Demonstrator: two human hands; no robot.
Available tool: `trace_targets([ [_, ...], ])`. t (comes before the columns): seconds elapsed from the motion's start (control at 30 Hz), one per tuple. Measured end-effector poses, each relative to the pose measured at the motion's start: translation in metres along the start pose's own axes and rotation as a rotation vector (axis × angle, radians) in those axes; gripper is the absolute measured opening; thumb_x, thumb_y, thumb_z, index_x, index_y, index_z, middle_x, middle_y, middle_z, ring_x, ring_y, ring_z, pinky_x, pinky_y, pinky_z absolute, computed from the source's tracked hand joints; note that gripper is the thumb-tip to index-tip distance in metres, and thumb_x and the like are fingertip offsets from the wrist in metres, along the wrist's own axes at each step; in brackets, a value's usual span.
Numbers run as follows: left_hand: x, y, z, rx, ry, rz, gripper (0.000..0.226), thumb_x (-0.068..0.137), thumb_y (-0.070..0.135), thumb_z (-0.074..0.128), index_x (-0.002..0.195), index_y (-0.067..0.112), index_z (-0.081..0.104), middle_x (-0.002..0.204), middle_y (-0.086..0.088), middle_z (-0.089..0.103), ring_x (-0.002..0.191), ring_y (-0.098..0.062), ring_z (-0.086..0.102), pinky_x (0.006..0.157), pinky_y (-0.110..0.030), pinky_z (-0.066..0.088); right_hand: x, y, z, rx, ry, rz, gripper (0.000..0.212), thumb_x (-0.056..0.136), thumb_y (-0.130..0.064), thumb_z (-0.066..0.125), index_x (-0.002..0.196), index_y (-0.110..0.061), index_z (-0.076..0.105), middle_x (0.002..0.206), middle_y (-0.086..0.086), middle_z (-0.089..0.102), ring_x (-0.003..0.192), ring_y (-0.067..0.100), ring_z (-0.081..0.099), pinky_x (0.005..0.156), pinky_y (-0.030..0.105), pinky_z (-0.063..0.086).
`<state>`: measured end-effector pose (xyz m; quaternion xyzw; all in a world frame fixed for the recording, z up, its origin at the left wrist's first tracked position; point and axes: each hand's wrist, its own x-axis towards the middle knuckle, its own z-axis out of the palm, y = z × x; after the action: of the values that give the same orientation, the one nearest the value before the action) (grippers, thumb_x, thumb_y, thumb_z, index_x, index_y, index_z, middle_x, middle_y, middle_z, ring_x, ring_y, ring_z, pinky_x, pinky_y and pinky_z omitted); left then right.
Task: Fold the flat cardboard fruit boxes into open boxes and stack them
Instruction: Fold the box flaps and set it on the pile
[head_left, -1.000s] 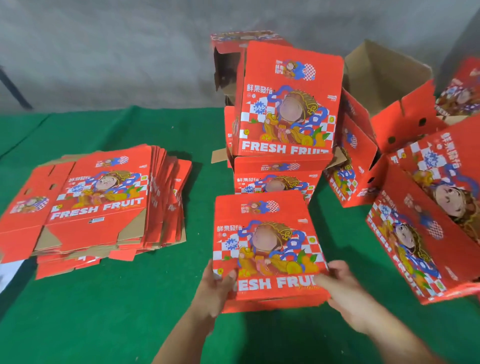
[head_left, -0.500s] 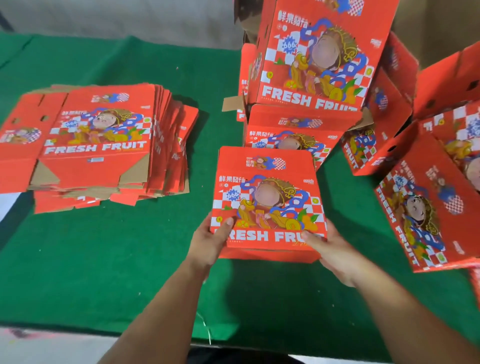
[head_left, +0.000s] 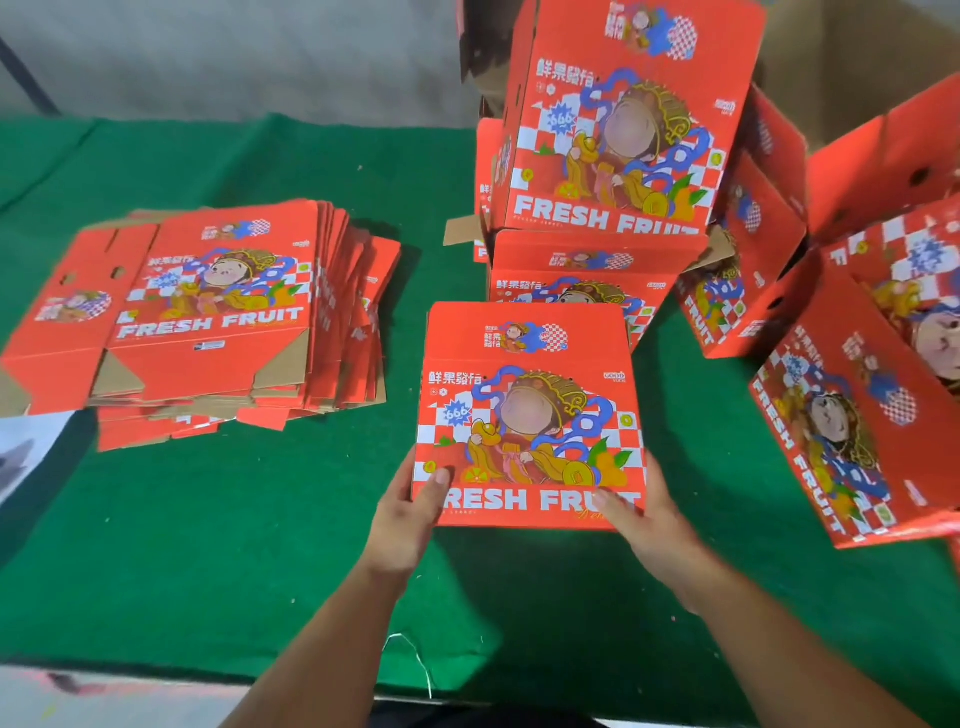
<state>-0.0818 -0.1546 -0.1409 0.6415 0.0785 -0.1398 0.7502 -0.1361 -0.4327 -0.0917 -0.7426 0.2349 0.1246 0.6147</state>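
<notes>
A red "FRESH FRUIT" cardboard box (head_left: 530, 415) sits in front of me on the green table, printed face up. My left hand (head_left: 410, 512) grips its near left corner with the thumb on top. My right hand (head_left: 641, 512) grips its near right corner the same way. A pile of flat unfolded boxes (head_left: 218, 322) lies at the left. Behind the held box stands a stack of folded boxes (head_left: 608, 156), the top one upright.
More folded red boxes (head_left: 862, 395) lie tumbled at the right, one with its open brown inside (head_left: 841, 67) showing. The green cloth (head_left: 234, 519) covers the table up to its near edge (head_left: 208, 675). A grey wall is behind.
The view has shifted a little and closer. Both hands keep hold of the box's near corners; the box has stayed in about the same place on the table.
</notes>
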Motion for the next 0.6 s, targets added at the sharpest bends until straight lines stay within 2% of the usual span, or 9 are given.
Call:
trace_targets([
  [0.03, -0.002, -0.001, -0.001, 0.029, -0.005, 0.007, 0.039, 0.096, 0.041, 0.069, 0.134, 0.029, 0.063, 0.122, -0.002, 0.075, 0.109, -0.018, 0.073, 0.085, -0.021, 0.056, -0.003, 0.003, 0.0, 0.003, 0.012, -0.014, 0.055, 0.098, -0.031, 0.068, 0.141, -0.044, 0.035, 0.106, -0.027, 0.071, 0.093, -0.012, 0.066, 0.072, 0.012, 0.045],
  [0.13, -0.002, 0.001, -0.006, 0.076, 0.017, 0.01, 0.038, 0.094, 0.04, 0.069, 0.13, 0.028, 0.066, 0.116, 0.0, 0.077, 0.104, -0.017, 0.074, 0.081, -0.017, 0.056, -0.012, 0.008, 0.008, 0.003, 0.044, -0.05, 0.063, 0.097, -0.032, 0.07, 0.147, -0.042, 0.034, 0.11, -0.025, 0.071, 0.097, -0.009, 0.067, 0.088, 0.026, 0.05],
  [0.27, -0.002, 0.007, -0.018, 0.125, 0.036, 0.024, 0.039, 0.089, 0.04, 0.071, 0.124, 0.022, 0.069, 0.11, -0.001, 0.079, 0.1, -0.019, 0.076, 0.077, -0.017, 0.056, -0.025, 0.024, 0.023, 0.029, 0.057, -0.067, 0.071, 0.097, -0.024, 0.071, 0.15, -0.04, 0.028, 0.122, -0.016, 0.068, 0.099, -0.009, 0.066, 0.075, 0.01, 0.048],
  [0.33, -0.007, 0.006, -0.026, 0.178, 0.031, 0.036, 0.036, 0.091, 0.044, 0.073, 0.122, 0.023, 0.07, 0.11, 0.0, 0.078, 0.1, -0.017, 0.075, 0.082, -0.02, 0.057, -0.033, 0.036, 0.026, 0.048, 0.021, -0.029, 0.068, 0.094, -0.019, 0.074, 0.143, -0.03, 0.028, 0.128, -0.006, 0.065, 0.105, 0.0, 0.066, 0.075, 0.008, 0.049],
  [0.4, -0.01, 0.004, -0.036, 0.248, 0.019, 0.038, 0.039, 0.089, 0.049, 0.073, 0.12, 0.025, 0.071, 0.11, 0.002, 0.078, 0.1, -0.014, 0.074, 0.088, -0.025, 0.055, -0.035, 0.043, 0.015, 0.149, -0.1, 0.087, 0.067, 0.087, -0.032, 0.079, 0.135, -0.019, 0.034, 0.133, 0.002, 0.064, 0.116, 0.011, 0.063, 0.089, 0.019, 0.048],
  [0.47, -0.012, 0.009, -0.043, 0.325, 0.005, 0.012, 0.041, 0.086, 0.052, 0.075, 0.119, 0.028, 0.072, 0.107, 0.006, 0.079, 0.099, -0.01, 0.074, 0.09, -0.026, 0.055, -0.028, 0.04, -0.008, 0.258, -0.153, 0.208, 0.073, 0.089, -0.056, 0.063, 0.145, -0.016, 0.039, 0.146, 0.004, 0.058, 0.136, 0.023, 0.053, 0.117, 0.042, 0.036],
  [0.5, -0.01, 0.015, -0.045, 0.358, -0.006, -0.005, 0.039, 0.087, 0.051, 0.077, 0.118, 0.029, 0.071, 0.106, 0.009, 0.079, 0.098, -0.007, 0.074, 0.088, -0.023, 0.054, -0.02, 0.036, -0.023, 0.299, -0.108, 0.192, 0.073, 0.096, -0.061, 0.05, 0.153, -0.016, 0.035, 0.156, 0.007, 0.049, 0.145, 0.028, 0.043, 0.123, 0.048, 0.028],
  [0.57, -0.008, 0.023, -0.047, 0.417, -0.019, -0.02, 0.027, 0.09, 0.045, 0.074, 0.114, 0.033, 0.071, 0.102, 0.012, 0.079, 0.094, -0.003, 0.074, 0.082, -0.018, 0.052, 0.002, 0.022, -0.039, 0.338, 0.039, 0.136, 0.063, 0.109, -0.051, 0.03, 0.161, -0.017, 0.02, 0.166, 0.014, 0.03, 0.152, 0.034, 0.03, 0.124, 0.052, 0.026],
  [0.6, -0.009, 0.024, -0.046, 0.438, -0.011, -0.015, 0.02, 0.093, 0.04, 0.072, 0.112, 0.034, 0.071, 0.101, 0.012, 0.079, 0.092, -0.002, 0.074, 0.08, -0.017, 0.051, 0.009, 0.011, -0.039, 0.367, 0.063, 0.112, 0.055, 0.111, -0.042, 0.029, 0.161, -0.021, 0.018, 0.165, 0.013, 0.03, 0.151, 0.034, 0.032, 0.123, 0.053, 0.029],
])
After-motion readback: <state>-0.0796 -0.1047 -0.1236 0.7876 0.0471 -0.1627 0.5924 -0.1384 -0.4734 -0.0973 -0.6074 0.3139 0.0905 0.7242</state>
